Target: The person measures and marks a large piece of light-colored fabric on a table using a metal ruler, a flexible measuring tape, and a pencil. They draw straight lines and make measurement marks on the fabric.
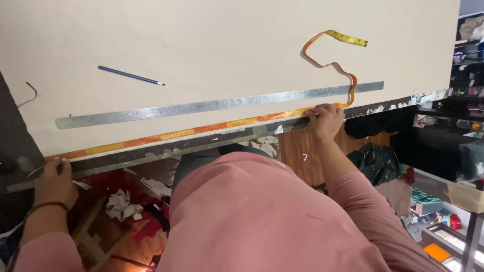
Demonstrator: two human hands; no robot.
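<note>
- Stretching along the near edge of a large cream sheet (pixel 227 40), a soft measuring tape (pixel 191 131) lies flat and taut between the two hands, banded in orange and yellow.
- The left hand (pixel 54 182) is curled tight at the tape's end, fingers pinching it down at the sheet's corner; a thin dark band circles that wrist.
- The right hand (pixel 325 120) presses fingertips down on the tape, pinning it against the edge; beyond this hand the slack tape loops away in loose curves across the sheet to a yellow end.
- Just past the fingers of both hands, farther onto the sheet, a long flat metal ruler (pixel 217 105) lies almost parallel to the tape, dull grey and mottled, apart from the tape by a narrow strip of sheet.
- Well beyond the left hand, a slim blue pencil (pixel 131 76) rests on the smooth, matte sheet with open surface all around it.
- Under the hands, the table edge (pixel 201 147) is a worn, dark strip, scuffed and paint-flecked.
- Below the edge, torn white paper scraps (pixel 120 204) litter a wooden floor.
- To the right of the right hand, dark bags and cluttered shelves crowd close to the table.
</note>
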